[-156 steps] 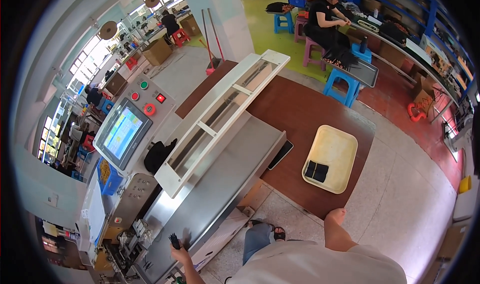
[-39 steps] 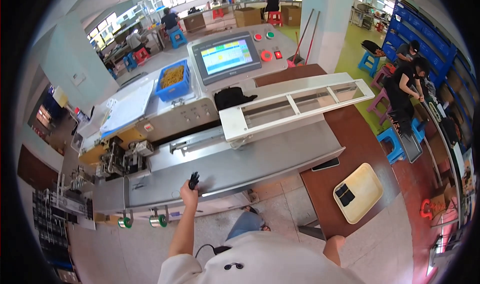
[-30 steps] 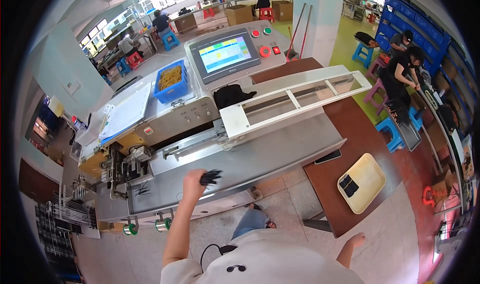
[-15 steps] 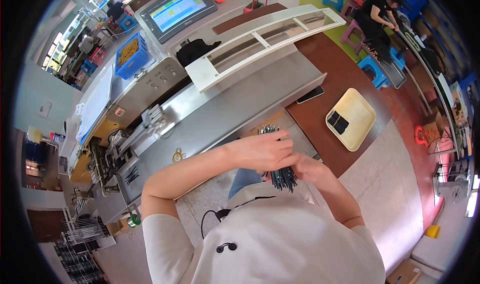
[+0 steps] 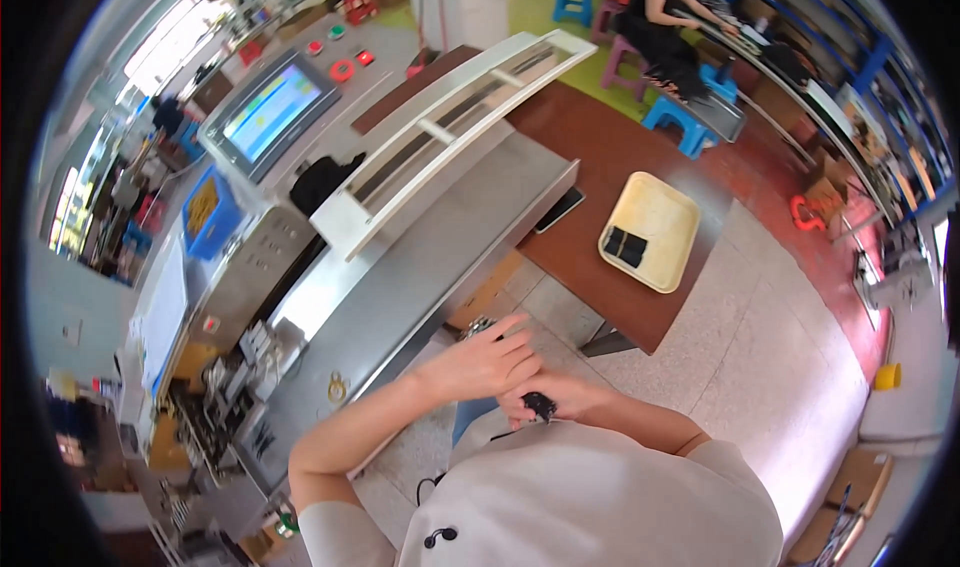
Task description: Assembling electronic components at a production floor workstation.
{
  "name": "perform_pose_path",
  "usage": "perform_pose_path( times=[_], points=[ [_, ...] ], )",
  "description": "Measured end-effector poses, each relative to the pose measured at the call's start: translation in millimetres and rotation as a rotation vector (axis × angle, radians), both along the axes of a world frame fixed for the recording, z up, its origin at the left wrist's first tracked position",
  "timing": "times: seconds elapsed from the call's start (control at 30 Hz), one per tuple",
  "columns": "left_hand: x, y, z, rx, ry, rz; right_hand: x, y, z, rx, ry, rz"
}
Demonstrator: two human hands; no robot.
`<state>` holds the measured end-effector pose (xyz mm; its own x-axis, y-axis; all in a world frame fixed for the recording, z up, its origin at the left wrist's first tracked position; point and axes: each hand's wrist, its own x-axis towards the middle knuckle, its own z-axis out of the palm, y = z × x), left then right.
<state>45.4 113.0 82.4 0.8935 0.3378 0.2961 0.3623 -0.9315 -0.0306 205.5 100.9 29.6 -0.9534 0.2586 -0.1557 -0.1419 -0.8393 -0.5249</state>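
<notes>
In front of my chest, both hands are closed around a bundle of thin black wires (image 5: 540,405). My left hand (image 5: 487,363) wraps the upper part of it, and some shiny tips show just beyond the fingers. Lower down and to the right, my right hand (image 5: 565,395) grips the same bundle, whose dark ends poke out toward my shirt. Most of the wires' length is hidden by the fingers. To the right of my hands, a cream tray (image 5: 680,222) on the brown table (image 5: 590,292) holds black bundles (image 5: 625,248) tied with thin bands.
A steel machine bed (image 5: 400,282) with a white-framed cover (image 5: 345,222) runs along my left. Yellowish rings (image 5: 338,387) lie on it. Beyond are a screen (image 5: 268,117) and a blue basket (image 5: 208,212). A phone (image 5: 560,209) lies near the tray. A person (image 5: 660,17) sits far right.
The view has swung toward the right. The bundle has turned between my hands: its dark ends now point at my shirt and less of its length shows.
</notes>
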Motion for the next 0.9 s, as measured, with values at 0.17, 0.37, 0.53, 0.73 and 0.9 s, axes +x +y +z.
perform_pose_path(
  times=[0.17, 0.37, 0.53, 0.73, 0.9],
  points=[
    [3.4, -5.5, 10.5, 0.029, 0.206, 0.113, 1.0, -9.5, 7.8, -0.021, -0.134, -0.057],
    [-3.3, -1.6, -2.6, 0.07, 0.13, -0.052, -0.2, -14.4, 21.9, 0.084, -0.235, -0.006],
    [-6.5, -0.9, -3.7, 0.064, -0.029, -0.23, -7.0, -27.9, 21.4, -0.196, -0.238, 0.115],
    [-10.0, -3.4, -12.4, 0.079, -0.082, -0.146, -5.4, -22.2, 6.1, -0.238, -0.049, 0.211],
    [-21.5, -11.6, -16.7, 0.021, -0.12, -0.067, -13.4, -20.3, 12.7, -0.204, -0.085, 0.223]
  ],
)
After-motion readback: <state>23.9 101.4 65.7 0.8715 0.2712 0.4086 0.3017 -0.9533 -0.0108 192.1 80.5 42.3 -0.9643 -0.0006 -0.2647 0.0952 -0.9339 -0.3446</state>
